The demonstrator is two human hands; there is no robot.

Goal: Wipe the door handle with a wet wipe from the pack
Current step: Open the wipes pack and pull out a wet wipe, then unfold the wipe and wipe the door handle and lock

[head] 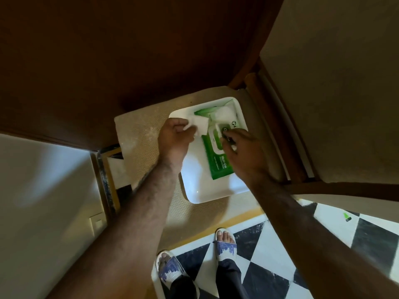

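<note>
A glossy white plastic tray (195, 190) holds a shiny green plastic wipe pack (212, 156) on a coarse woven cloth seat (140, 134), beside dark polished wood door (108, 50) and a smooth checkered tile floor (269, 244).

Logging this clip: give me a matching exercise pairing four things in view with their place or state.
Things:
1. left hand
2. right hand
3. wipes pack
4. white tray

Places or states:
A. rests on the cushioned seat
B. holds a white wipe
C. lies in the tray
D. presses on the pack's lid

Pairs: 1-B, 2-D, 3-C, 4-A
</note>
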